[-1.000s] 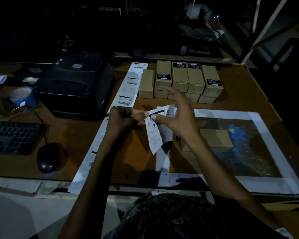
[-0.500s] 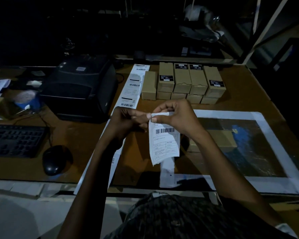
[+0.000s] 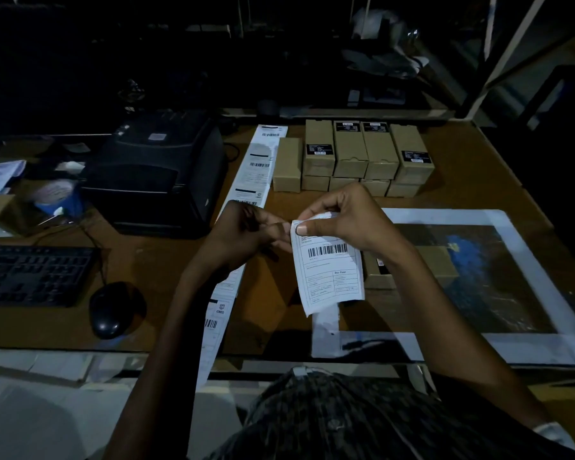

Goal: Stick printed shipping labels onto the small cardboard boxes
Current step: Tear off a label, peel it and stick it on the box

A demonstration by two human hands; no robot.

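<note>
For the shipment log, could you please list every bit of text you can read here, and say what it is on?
"Pre-Paid": on the label pinched by both the left hand and right hand; its other print is too small.
"CRED": on the label strip.
Black stickers on the stacked boxes: unreadable.

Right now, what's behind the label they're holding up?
Behind the label: a cardboard box on the mat, mostly hidden by the label and right hand.

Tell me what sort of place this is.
Probably a small packing or dispatch desk. A black label printer stands beside a long strip of printed labels, plain cardboard boxes are stacked at the back, and both hands hold a barcoded shipping label.
</note>
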